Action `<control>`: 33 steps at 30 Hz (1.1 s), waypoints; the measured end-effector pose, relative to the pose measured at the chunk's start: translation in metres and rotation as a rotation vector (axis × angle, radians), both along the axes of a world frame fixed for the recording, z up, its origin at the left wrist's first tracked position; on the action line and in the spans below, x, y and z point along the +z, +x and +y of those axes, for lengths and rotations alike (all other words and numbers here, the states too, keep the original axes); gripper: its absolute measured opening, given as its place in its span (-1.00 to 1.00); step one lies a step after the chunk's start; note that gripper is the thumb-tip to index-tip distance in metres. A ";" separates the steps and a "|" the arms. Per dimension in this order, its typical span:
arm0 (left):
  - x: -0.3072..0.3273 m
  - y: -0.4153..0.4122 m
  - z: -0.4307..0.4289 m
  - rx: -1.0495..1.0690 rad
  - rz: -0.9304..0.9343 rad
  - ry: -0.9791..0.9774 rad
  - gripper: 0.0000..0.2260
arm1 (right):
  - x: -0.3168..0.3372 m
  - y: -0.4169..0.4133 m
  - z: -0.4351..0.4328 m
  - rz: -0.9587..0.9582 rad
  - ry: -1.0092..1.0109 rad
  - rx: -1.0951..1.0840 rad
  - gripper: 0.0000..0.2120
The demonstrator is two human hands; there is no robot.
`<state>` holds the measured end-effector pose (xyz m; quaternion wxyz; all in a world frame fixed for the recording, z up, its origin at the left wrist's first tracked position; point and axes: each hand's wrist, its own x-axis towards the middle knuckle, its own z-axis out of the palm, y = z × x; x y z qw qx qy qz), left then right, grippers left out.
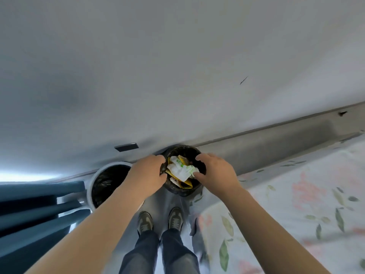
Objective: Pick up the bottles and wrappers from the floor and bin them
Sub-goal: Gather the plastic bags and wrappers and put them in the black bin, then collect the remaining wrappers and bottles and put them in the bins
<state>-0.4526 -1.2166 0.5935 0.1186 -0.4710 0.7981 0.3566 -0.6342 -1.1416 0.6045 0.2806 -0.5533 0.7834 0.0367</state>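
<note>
A small black bin with a dark liner stands against the wall, right in front of my feet. Inside it lie a crumpled white wrapper with green print and a yellow wrapper beneath it. My left hand grips the bin's left rim, fingers curled over the edge. My right hand grips the right rim, its fingers hooked over the edge and the thumb touching the white wrapper. No bottle shows in view.
A larger white bin with a black liner stands just left of the black one, partly behind my left forearm. Dark blue fabric fills the lower left. A floral bed sheet lies on the right. My shoes stand on grey floor.
</note>
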 end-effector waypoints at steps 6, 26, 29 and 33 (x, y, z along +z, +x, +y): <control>0.103 0.038 0.008 0.051 0.051 -0.078 -0.67 | 0.119 0.027 -0.005 -0.002 -0.108 0.046 -0.60; 0.260 0.154 0.033 0.667 0.120 -0.346 -0.63 | 0.290 0.142 -0.077 -0.075 -0.328 0.653 -0.61; 0.267 0.162 0.048 0.815 0.095 -0.364 -0.64 | 0.292 0.158 -0.087 -0.107 -0.304 0.783 -0.59; 0.270 0.176 0.074 1.012 0.055 -0.347 -0.62 | 0.289 0.191 -0.093 -0.136 -0.279 0.962 -0.59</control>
